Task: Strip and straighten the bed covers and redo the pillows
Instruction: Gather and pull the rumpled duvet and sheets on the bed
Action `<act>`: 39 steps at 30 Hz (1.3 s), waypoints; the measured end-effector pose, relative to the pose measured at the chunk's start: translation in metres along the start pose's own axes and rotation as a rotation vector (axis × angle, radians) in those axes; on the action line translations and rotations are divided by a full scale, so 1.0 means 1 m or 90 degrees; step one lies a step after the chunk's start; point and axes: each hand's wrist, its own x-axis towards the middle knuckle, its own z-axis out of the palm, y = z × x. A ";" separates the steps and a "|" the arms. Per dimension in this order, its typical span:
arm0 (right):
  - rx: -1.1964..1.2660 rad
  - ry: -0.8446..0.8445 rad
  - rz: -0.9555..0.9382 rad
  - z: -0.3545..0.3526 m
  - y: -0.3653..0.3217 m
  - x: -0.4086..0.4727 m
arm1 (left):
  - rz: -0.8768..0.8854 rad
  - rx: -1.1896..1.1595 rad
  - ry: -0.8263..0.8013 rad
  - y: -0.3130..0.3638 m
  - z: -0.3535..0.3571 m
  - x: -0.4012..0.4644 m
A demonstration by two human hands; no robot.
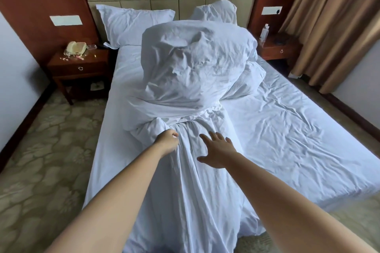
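Observation:
A white duvet point(191, 63) is bunched into a tall heap in the middle of the bed, with a long tail of cloth running down over the foot end. My left hand point(167, 141) grips a gathered fold of that tail. My right hand point(218, 151) hovers just over the cloth beside it, fingers spread. One white pillow point(131, 24) leans on the headboard at the left. A second pillow point(216, 11) peeks out behind the heap. The white fitted sheet point(287, 133) lies wrinkled over the mattress.
A wooden nightstand point(80, 68) with a telephone point(75, 48) and small litter stands left of the bed. Another nightstand point(279, 49) with a plastic bottle point(264, 32) stands at the right. Brown curtains point(333, 22) hang at the far right. Patterned carpet point(45, 160) surrounds the bed.

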 end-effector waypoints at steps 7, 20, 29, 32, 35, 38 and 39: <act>0.009 0.021 -0.032 -0.038 0.027 0.083 | 0.074 0.148 0.078 0.034 -0.008 0.064; 0.248 0.147 -0.019 -0.110 0.062 0.252 | 0.094 0.470 0.188 0.110 -0.035 0.171; -0.145 0.146 -0.158 -0.109 0.061 0.319 | 0.090 0.557 0.142 0.102 -0.059 0.241; -0.215 0.105 -0.149 -0.100 0.063 0.342 | 0.097 0.618 0.120 0.092 -0.063 0.267; -0.255 0.103 -0.138 -0.094 0.064 0.363 | 0.103 0.642 0.113 0.093 -0.060 0.289; -0.249 0.115 -0.114 -0.094 0.064 0.389 | 0.174 0.661 0.181 0.091 -0.061 0.311; -0.239 0.122 -0.107 -0.095 0.062 0.397 | 0.202 0.668 0.220 0.087 -0.063 0.321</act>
